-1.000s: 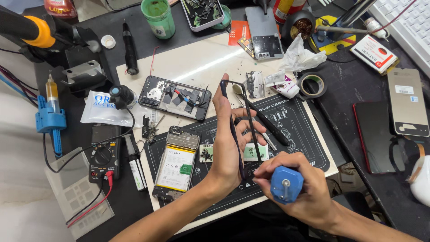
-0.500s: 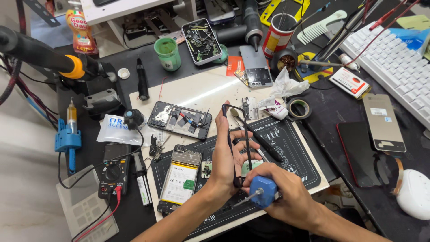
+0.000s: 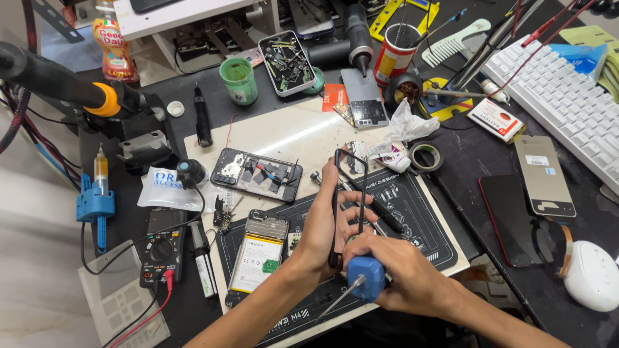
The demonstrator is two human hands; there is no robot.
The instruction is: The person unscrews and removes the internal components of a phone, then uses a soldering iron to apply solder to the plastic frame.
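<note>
I'm holding a thin black phone frame [image 3: 351,193] upright on edge over the black work mat [image 3: 425,238], left hand [image 3: 325,229] closed around its lower side, thumb and fingers pinching it. My right hand [image 3: 400,274] is wrapped in a closed grip on a blue-handled tool [image 3: 364,283], tip hidden behind the hand, so I can't tell where it's touching. Looks like I'm working the frame's lower edge; next move probably needs a steady frame and fine tip aim. An opened phone [image 3: 260,251] is lying just left on the counter [image 3: 277,135].
</note>
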